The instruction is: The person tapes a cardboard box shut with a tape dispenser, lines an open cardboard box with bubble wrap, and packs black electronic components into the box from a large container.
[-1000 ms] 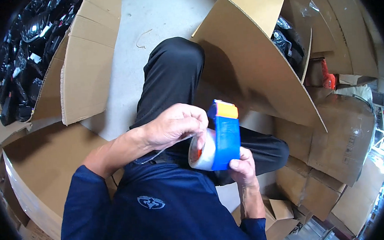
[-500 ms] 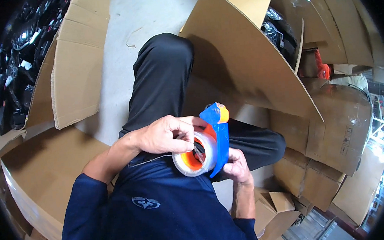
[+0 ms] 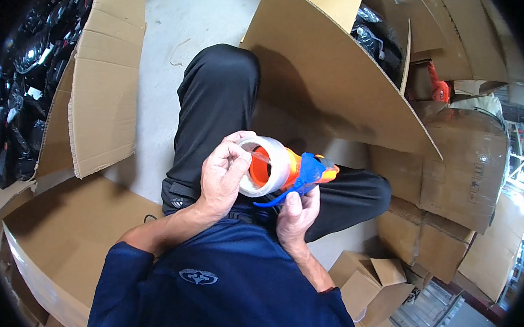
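A blue and orange tape dispenser [image 3: 311, 171] with a thick roll of clear tape [image 3: 281, 165] on it is held over my lap. The roll's open orange core is turned to the left. My left hand [image 3: 222, 172] is closed at the roll's left rim, with its thumb and fingers pinched on the tape. A thin clear strip seems to run from those fingertips across the core. My right hand [image 3: 298, 218] grips the dispenser from below, its thumb against the blue frame; its other fingers are partly hidden.
Open cardboard boxes [image 3: 104, 83] stand on both sides, the left one beside a pile of black plastic-wrapped items [image 3: 29, 82]. A large flap [image 3: 322, 64] leans in at the right. Stacked cartons [image 3: 463, 163] and a small open box [image 3: 371, 282] are farther right.
The dispenser has been turned from upright to lying sideways, its blue side swung to the right. My left hand has moved from over the core to the roll's left rim; my right hand shifted leftward.
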`<state>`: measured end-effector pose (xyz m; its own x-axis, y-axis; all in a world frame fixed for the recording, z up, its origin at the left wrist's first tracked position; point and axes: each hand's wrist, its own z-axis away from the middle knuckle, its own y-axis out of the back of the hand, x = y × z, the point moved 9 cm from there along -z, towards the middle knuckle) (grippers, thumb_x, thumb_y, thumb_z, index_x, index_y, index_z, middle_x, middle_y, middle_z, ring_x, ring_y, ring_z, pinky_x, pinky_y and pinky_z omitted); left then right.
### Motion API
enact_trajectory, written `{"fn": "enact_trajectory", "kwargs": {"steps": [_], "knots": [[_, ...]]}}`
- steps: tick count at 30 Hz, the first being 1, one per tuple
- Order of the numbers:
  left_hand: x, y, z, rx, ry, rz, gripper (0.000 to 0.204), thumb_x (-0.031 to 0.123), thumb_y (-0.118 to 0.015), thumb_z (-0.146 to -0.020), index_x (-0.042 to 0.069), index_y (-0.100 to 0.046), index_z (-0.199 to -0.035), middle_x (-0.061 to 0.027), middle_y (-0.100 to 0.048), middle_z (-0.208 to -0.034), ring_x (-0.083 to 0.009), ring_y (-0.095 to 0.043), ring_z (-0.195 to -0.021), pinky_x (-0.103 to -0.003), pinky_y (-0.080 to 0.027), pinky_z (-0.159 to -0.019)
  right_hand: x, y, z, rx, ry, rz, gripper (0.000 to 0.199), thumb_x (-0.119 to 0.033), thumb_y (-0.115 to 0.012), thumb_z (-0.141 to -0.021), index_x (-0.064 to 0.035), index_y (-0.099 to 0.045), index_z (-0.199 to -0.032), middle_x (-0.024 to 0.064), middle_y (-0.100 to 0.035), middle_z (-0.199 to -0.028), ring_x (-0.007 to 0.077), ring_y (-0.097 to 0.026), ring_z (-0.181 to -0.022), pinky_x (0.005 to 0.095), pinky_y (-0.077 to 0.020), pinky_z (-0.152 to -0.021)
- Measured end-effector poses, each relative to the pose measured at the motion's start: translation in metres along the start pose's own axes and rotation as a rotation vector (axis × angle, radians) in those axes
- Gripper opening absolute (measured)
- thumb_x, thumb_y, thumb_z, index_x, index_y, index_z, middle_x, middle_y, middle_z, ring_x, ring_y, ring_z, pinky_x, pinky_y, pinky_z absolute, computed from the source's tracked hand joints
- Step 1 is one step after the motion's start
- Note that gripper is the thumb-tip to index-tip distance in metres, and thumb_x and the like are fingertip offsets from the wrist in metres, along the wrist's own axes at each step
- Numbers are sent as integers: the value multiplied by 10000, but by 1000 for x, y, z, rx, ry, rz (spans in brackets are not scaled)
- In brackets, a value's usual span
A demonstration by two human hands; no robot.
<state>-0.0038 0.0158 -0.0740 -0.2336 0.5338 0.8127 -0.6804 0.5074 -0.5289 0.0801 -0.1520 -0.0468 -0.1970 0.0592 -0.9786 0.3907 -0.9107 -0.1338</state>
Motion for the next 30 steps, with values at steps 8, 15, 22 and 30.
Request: {"fn": "enact_trajectory", "kwargs": {"steps": [8,15,22,30], "knots": [[-3,-27,-5,-7,59,174,148,149,-546,-1048,17,-594,-1000,-139,-557,-1360,-171,-566,-1184,-311,-429,-1058,-34,-11,-15,-104,84,-51,876,-215,-889,-786,-18,-342,-1441,115,-543,-1338,205,-593,-1200,365,-485,-1064],[26,-45,-3,-116,-305,-330,167,173,-515,-1048,31,-523,-960,-179,-477,-1426,-190,-533,-1225,-345,-407,-1077,-25,-14,-21,-88,11,-145,1076,-558,-825,-798,3,-265,-1525,154,-479,-1445,263,-522,-1311,421,-428,-1126],[38,-68,2,-267,-268,-265,141,155,-556,-1027,38,-542,-949,-202,-472,-1430,-232,-528,-1278,-382,-407,-1093,-32,2,-26,-16,58,-234,1076,-647,-837,-733,-4,-368,-1458,148,-559,-1362,271,-606,-1231,446,-494,-1082],[20,-65,-8,-324,-162,-37,201,190,-604,-1021,10,-583,-933,-168,-573,-1267,-234,-601,-1183,-359,-482,-1010,-25,5,-26,-83,-49,-523,873,-766,-520,-909,-46,-453,-1399,136,-609,-1281,264,-592,-1241,451,-456,-1116]]}}
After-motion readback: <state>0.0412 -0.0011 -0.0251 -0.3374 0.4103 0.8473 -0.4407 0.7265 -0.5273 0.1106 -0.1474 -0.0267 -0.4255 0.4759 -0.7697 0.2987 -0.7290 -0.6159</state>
